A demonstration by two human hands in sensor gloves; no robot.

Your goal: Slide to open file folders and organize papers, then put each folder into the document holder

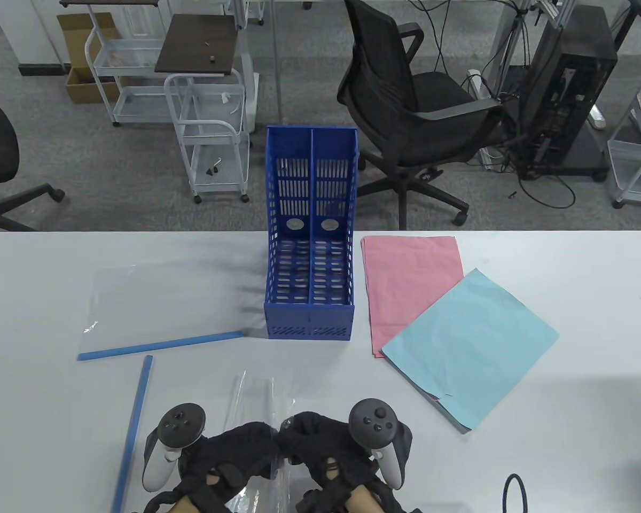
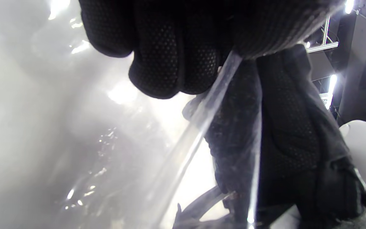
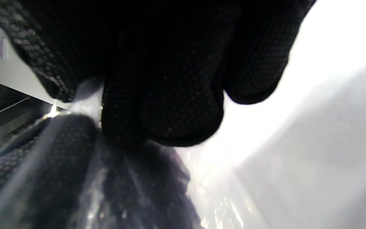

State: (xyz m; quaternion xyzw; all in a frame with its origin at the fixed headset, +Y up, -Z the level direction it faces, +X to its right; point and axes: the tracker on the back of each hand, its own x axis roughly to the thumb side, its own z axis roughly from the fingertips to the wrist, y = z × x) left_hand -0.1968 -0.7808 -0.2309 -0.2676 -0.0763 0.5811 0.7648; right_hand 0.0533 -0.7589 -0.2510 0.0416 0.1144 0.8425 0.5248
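Both hands at 6 o'clock on the white counter: left hand and right hand fingers clenched on a clear plastic file folder. Blue slotted plastic document holder at 12 o'clock; pink paper sheets and light-blue paper sheets at 2 o'clock.

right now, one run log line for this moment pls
stage: opening clear folder | left hand: grips one sheet | right hand: grips other sheet | slide bar: off | document holder: empty
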